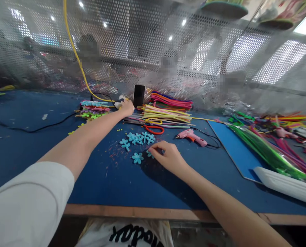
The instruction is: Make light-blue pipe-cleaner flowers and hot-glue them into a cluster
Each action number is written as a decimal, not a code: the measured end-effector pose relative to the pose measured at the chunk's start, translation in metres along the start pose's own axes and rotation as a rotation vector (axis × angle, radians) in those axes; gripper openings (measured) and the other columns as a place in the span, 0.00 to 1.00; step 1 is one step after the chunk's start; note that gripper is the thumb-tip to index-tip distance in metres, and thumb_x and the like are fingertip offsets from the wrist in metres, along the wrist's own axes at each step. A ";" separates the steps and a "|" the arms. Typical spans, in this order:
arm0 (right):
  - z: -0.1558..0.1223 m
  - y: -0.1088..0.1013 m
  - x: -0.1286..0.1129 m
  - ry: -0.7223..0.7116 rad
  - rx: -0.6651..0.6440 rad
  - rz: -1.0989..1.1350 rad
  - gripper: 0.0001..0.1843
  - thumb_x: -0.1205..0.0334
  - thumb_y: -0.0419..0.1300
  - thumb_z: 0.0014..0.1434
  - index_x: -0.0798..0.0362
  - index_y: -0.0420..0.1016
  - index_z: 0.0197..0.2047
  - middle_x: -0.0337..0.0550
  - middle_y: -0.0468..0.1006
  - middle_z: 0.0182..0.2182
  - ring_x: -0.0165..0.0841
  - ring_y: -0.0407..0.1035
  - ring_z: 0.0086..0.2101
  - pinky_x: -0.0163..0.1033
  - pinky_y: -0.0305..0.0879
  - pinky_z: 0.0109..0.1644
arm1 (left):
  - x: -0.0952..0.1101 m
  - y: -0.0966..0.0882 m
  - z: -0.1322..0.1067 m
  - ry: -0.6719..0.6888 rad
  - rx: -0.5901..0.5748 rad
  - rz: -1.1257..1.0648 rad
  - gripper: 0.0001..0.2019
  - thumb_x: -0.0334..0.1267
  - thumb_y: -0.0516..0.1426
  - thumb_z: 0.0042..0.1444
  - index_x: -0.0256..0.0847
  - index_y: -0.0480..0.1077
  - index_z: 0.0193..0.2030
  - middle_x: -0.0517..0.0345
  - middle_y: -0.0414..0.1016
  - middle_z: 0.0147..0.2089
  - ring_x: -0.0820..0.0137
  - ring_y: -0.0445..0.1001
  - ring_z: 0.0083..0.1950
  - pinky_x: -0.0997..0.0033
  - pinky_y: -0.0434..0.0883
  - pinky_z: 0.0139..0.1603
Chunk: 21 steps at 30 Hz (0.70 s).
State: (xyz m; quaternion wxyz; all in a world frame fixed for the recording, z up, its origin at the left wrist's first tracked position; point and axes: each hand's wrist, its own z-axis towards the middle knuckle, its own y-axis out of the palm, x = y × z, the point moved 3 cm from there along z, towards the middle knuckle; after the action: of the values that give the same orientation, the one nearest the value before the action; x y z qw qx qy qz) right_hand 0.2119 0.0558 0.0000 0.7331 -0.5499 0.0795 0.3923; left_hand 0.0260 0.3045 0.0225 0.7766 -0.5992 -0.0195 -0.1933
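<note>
Blue fuzzy flowers [137,158] dot the table [104,185]: two set singly, a huddle too overlapped to count, one pinched by the right hand [169,157]. I cannot tell whether the left hand [127,107], beside one phone [139,96], grips anything. One clear bag [278,150] holds green stems [261,147].

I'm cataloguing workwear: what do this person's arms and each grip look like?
The left arm has a hemmed white short sleeve and is bare below it. The right arm shows bare, its sleeve out of view. The left grip and right grip are bare hands, without gloves.
</note>
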 end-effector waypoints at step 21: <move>0.014 0.016 -0.025 0.152 -0.203 0.518 0.19 0.48 0.68 0.56 0.56 0.82 0.42 0.42 0.83 0.33 0.32 0.73 0.31 0.36 0.66 0.35 | 0.035 -0.043 -0.242 -0.071 -0.269 -1.235 0.26 0.49 0.69 0.48 0.40 0.69 0.49 0.50 0.79 0.48 0.64 0.77 0.45 0.64 0.76 0.45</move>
State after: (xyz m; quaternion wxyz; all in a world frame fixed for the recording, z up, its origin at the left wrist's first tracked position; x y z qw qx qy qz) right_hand 0.1802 0.0568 0.0072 0.5415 -0.6097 0.2322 0.5302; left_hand -0.0042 0.0586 0.0029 0.4385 -0.5758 -0.3629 -0.5869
